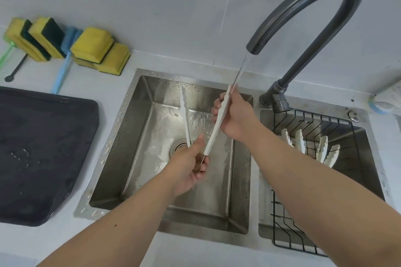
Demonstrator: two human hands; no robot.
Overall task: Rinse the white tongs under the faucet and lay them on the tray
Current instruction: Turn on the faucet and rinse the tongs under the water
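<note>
white plastic tongs point(217, 128), slim with scalloped tips, spread in a v over the wet steel sink point(138, 132). left hand point(188, 171) grips the hinge end; right hand point(236, 115) clasps one arm near its tip, under the thin stream point(239, 71) from the dark curved faucet point(258, 44). matte dark tray point(43, 147) lies left, apart.

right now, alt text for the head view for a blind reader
Two hands hold white plastic tongs spread open over a stainless steel sink: left hand grips the hinge end, right hand holds one arm under water from a dark grey curved faucet. A wet dark tray lies at left.
</note>
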